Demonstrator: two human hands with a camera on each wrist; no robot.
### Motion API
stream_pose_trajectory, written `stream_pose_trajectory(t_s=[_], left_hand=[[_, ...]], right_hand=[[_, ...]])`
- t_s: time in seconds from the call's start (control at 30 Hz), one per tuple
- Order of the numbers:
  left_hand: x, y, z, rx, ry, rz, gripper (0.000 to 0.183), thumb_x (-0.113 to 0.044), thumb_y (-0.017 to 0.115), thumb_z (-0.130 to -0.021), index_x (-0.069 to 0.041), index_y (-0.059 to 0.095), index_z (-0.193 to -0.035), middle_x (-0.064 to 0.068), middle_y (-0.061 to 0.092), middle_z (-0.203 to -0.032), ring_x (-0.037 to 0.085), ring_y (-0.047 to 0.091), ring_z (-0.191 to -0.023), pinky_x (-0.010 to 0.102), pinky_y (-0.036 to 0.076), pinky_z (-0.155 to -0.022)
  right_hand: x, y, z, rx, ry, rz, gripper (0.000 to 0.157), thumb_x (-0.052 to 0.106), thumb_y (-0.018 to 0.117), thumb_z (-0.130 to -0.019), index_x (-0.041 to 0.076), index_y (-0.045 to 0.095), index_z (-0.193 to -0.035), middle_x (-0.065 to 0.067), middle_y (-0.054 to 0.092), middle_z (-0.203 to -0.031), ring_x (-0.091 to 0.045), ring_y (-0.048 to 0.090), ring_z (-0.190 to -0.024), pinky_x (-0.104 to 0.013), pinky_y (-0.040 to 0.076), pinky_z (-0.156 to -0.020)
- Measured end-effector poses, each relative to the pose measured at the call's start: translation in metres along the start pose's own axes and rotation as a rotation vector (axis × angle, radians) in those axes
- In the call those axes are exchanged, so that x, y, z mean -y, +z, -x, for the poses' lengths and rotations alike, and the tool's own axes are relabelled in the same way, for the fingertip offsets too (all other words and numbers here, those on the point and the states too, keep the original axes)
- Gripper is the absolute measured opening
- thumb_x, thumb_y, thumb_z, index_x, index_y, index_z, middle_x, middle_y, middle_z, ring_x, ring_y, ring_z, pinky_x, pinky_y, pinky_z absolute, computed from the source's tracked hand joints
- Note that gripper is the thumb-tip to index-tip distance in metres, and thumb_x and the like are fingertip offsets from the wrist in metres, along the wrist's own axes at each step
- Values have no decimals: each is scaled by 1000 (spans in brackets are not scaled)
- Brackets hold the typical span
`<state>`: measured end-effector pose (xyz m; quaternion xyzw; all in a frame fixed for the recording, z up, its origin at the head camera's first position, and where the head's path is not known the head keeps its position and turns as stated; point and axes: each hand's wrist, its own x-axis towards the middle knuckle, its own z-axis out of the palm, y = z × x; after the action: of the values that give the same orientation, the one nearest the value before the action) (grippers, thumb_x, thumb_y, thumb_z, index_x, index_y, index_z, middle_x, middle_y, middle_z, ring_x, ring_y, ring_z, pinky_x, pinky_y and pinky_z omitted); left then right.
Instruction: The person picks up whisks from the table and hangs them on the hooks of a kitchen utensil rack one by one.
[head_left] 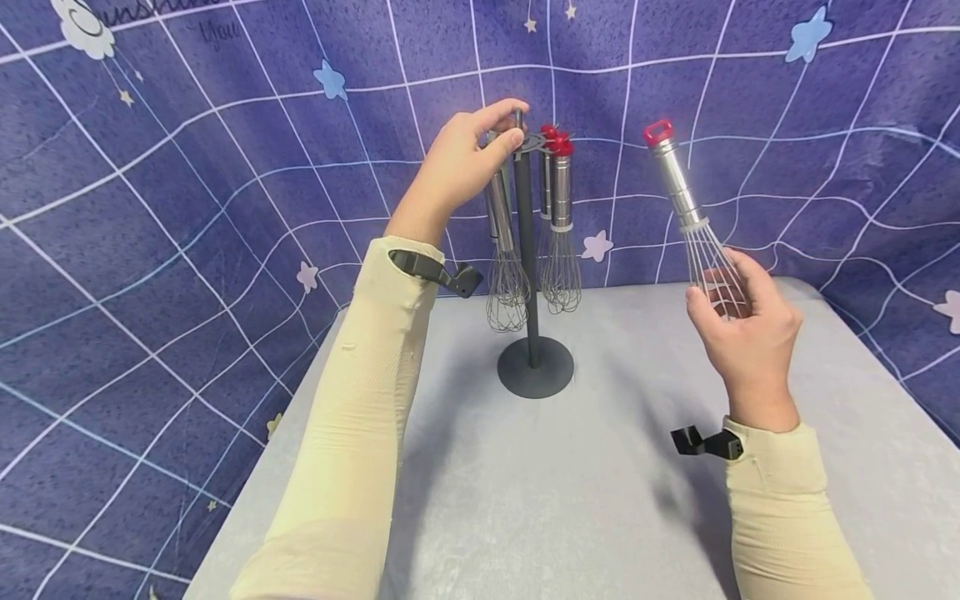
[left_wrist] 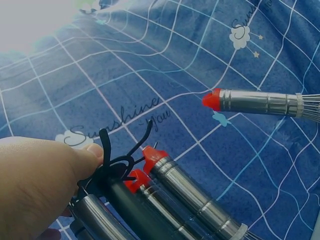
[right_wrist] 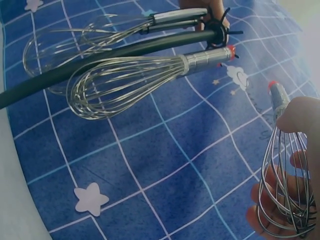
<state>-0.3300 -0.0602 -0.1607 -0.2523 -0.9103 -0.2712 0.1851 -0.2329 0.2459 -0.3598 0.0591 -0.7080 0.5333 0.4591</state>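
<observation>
A dark utensil stand [head_left: 527, 275] with a round base is upright on the table. My left hand [head_left: 471, 158] grips its top, thumb and fingers around the hooks. Metal whisks with red end loops [head_left: 562, 192] hang on its right side. More whisks [head_left: 500, 212] hang on the left, their upper ends partly hidden by my left hand. Off to the right, clear of the stand, my right hand [head_left: 759, 333] holds a whisk [head_left: 677, 183] by its wire loops. That whisk's red-tipped handle points up and leans left; the left wrist view shows the handle [left_wrist: 260, 102] too.
The stand's base rests toward the back of the light grey table [head_left: 600, 500]. Behind the table hangs a blue cloth [head_left: 247, 150] with white grid lines, stars and clouds. Black wrist cameras [head_left: 435, 271] sit on both sleeves.
</observation>
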Motion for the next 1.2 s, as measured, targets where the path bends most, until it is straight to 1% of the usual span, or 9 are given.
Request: stream_pose_trajectory(t_s=[0.1,0.33,0.53,0.63,0.73,0.8,0.9,0.97,1.2], left_hand=[[1,0,0,0,3,3,41,-38,52,-106,-29,54,-146,-5,64,-135,14,30,-61,28,40,-76],[0,0,0,-2,-1,2,42,-39,52,-106,-29,54,-146,-5,64,-137,14,36,-66,27,40,-81],[1,0,1,-6,8,4,41,-38,52,-106,-29,54,-146,-4,64,-136,13,27,-57,29,38,-69],[0,0,1,-5,7,-9,41,-38,52,-106,-28,54,-146,-4,64,-136,11,37,-63,28,40,-74],[-1,0,0,-4,5,-17,41,-37,51,-106,-28,54,-146,-4,64,-136,14,44,-74,27,42,-83],[-2,0,1,-4,2,-19,41,-37,51,-106,-28,53,-146,-4,64,-136,14,45,-76,27,42,-86],[-2,0,1,-9,8,-17,41,-36,51,-106,-28,54,-146,-4,65,-135,16,39,-68,27,41,-81],[-1,0,1,-12,9,-13,41,-36,51,-106,-28,54,-146,-4,65,-134,14,36,-65,27,41,-78],[-1,0,1,-17,10,-18,40,-35,52,-106,-28,54,-146,-5,66,-132,13,35,-64,27,39,-75]], right_hand=[[2,1,1,4,-7,-21,46,1,79,-78,7,71,-123,-16,75,-98,-2,69,-81,-12,52,-72],[11,7,6,20,20,-103,48,-8,76,-76,-5,63,-123,-7,73,-96,-8,69,-81,-14,53,-74],[13,10,9,49,-11,-122,49,-9,77,-76,-6,63,-123,-6,73,-96,-8,70,-84,-14,53,-75],[12,10,10,64,-39,-131,49,-9,77,-76,-5,63,-123,-11,74,-96,-7,70,-82,-15,54,-73],[12,11,11,75,-41,-149,50,-9,77,-76,-5,64,-123,-9,74,-96,-5,69,-79,-14,53,-72],[13,11,11,87,-25,-176,50,-9,77,-76,-5,64,-124,-6,74,-96,-6,69,-80,-15,54,-72],[16,12,12,104,27,-236,50,-12,75,-77,-6,62,-125,0,74,-97,-8,69,-82,-15,54,-73],[18,14,13,119,55,-283,50,-14,74,-78,-8,61,-126,-2,74,-97,-10,70,-84,-15,54,-74],[21,18,16,155,75,-337,50,-16,73,-78,-10,60,-126,0,74,-96,-11,70,-84,-15,54,-73]])
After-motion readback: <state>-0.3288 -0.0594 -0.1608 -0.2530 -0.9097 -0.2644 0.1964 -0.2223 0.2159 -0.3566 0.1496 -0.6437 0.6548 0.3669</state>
